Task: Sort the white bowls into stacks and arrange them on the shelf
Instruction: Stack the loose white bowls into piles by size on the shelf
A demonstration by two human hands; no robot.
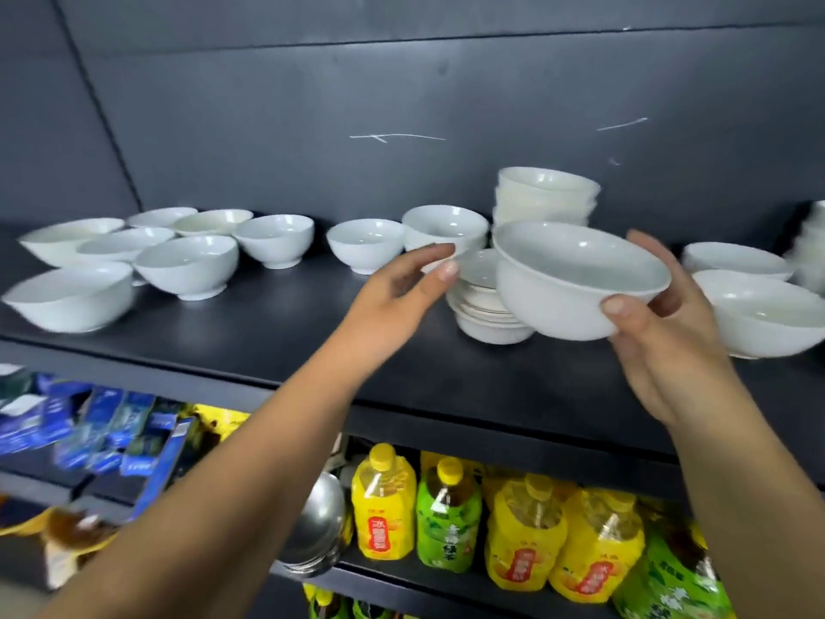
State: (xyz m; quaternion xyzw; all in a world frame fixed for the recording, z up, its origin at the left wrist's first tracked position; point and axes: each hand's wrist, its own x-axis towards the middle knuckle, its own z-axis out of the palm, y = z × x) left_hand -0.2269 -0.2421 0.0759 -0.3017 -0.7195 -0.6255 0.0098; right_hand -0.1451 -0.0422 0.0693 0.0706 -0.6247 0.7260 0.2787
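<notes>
Bowl (576, 279) pinched by its rim in right hand (665, 346), thumb near, fingers behind; low stack (480, 314) just left of it; left hand (397, 292) nearer, fingers loose, empty.

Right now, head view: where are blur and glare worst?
Head view: motion blur smears the left-edge bowl and the far-right stack; wide-angle bends the shelf edge; small glints on the held bowl; the centre is fairly sharp.
</notes>
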